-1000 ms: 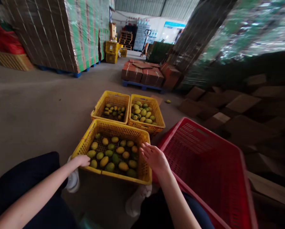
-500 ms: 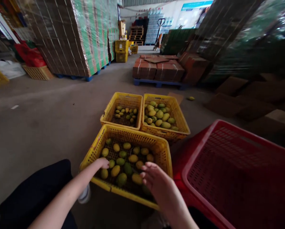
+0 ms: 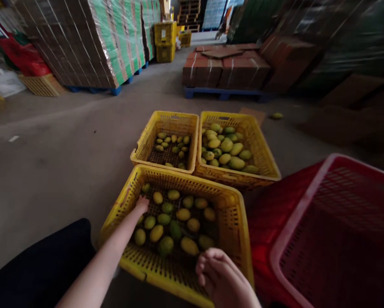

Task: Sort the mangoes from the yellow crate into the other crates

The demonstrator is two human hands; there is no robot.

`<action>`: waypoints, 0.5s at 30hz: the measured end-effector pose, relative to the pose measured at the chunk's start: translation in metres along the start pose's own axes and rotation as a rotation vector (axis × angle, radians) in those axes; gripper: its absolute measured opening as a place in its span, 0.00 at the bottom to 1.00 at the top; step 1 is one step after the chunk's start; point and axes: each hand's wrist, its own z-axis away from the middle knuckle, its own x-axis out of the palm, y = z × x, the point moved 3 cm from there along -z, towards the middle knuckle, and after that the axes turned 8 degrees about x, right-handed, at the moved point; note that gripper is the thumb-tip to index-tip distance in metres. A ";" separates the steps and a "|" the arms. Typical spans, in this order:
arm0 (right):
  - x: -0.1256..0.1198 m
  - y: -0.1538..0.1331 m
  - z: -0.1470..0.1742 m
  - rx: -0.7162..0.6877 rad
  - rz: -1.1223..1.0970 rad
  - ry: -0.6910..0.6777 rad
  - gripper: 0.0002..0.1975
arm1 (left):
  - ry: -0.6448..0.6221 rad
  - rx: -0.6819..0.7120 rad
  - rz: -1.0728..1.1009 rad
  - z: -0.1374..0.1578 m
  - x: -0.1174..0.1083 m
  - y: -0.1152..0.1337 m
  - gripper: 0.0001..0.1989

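Yellow-green mangoes (image 3: 156, 233) lie spread over the bottom of the nearest yellow plastic crate (image 3: 192, 182). My left hand (image 3: 142, 204) reaches into its left side, with the fingers closed down over a mango that the hand mostly hides. Another mango (image 3: 146, 187) sits just beyond those fingertips. At the near right of the crate, my right hand (image 3: 222, 273) hovers with loosely bent fingers and nothing visible in them. The closest fruit to it is a greenish mango (image 3: 206, 242).
Behind stand two more yellow crates, one with small mangoes (image 3: 174, 139), one with larger mangoes (image 3: 226, 145). A red basket (image 3: 302, 209) is at my right. Cartons (image 3: 207, 70) on a blue pallet (image 3: 224, 94) and a wrapped stack (image 3: 117, 42) stand farther off. One mango (image 3: 277, 116) lies on the floor.
My view has tilted down and come closer. My left hand has moved farther back in the crate, onto another mango. My right hand has drawn back toward me, its fingers more bent.
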 end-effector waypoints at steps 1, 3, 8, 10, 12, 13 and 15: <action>-0.004 -0.008 0.000 0.009 -0.038 0.007 0.09 | -0.003 -0.016 -0.006 0.000 0.004 0.001 0.17; -0.008 -0.023 0.002 0.007 -0.081 -0.007 0.08 | 0.003 -0.046 -0.011 0.005 0.011 0.003 0.16; -0.001 -0.048 0.015 -0.084 -0.119 -0.011 0.09 | 0.004 -0.088 0.024 0.017 0.012 0.006 0.15; 0.004 -0.052 0.017 -0.099 -0.138 0.006 0.11 | -0.039 -0.089 0.089 0.023 0.002 0.010 0.16; 0.008 -0.053 0.017 -0.115 -0.122 -0.009 0.12 | -0.117 -0.070 0.280 0.033 -0.015 0.020 0.18; 0.010 -0.053 0.016 -0.130 -0.102 -0.023 0.12 | -0.155 -0.043 0.412 0.041 -0.025 0.028 0.20; 0.014 -0.049 0.011 -0.171 -0.045 -0.023 0.11 | -0.180 0.044 0.620 0.062 -0.053 0.049 0.23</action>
